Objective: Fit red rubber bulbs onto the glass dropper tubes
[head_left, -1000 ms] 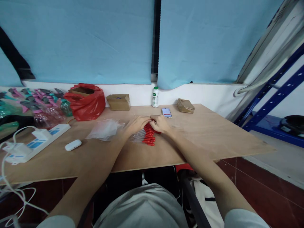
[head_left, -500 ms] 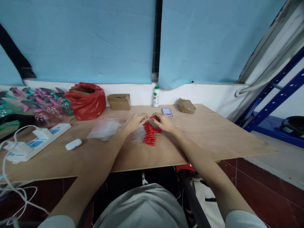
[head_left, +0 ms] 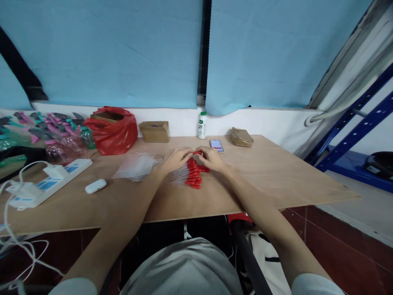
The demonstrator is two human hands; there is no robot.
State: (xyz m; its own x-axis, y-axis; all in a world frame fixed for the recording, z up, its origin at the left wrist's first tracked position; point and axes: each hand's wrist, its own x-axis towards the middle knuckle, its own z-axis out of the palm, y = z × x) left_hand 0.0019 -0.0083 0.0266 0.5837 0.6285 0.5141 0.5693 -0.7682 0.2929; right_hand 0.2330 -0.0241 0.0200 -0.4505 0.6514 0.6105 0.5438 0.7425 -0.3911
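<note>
- At the far left edge of the table (head_left: pixel 276 180) lies a heap of pink, teal and grey plastic pieces (head_left: pixel 46 133). In front of it sits a white power strip (head_left: pixel 50 180) with a plug and cables in it.
- A white earbud case (head_left: pixel 95 186) lies alone on the bare wood, nearer the front edge.
- A red plastic bag (head_left: pixel 113 133) stands against the back wall, with a small cardboard box (head_left: pixel 154 131) just to its right.
- A loose stack of clear plastic sleeves (head_left: pixel 135 166) lies just left of the left forearm.
- The left hand (head_left: pixel 174 160) reaches forward with the arm nearly straight, palm down and knuckles up. Its fingers are curled in, and their tips pinch the left end of a dropper (head_left: pixel 198 153).
- The pile of droppers (head_left: pixel 193 176), with clear stems and red bulbs, lies on the table between and just below the two hands. The pinched dropper is at the pile's far end.
- The right hand (head_left: pixel 214 159) mirrors the left, palm down and fingers bent inward. Its fingertips close on the same dropper's red bulb, so the two hands almost touch.
- Behind the hands stands a white bottle (head_left: pixel 202 125) with a green cap, and a phone (head_left: pixel 216 145) lies face up near the right hand.
- A brown packet (head_left: pixel 241 137) lies further right, by the wall.
- A blue metal rack (head_left: pixel 356 123) stands beyond the table's right end.
</note>
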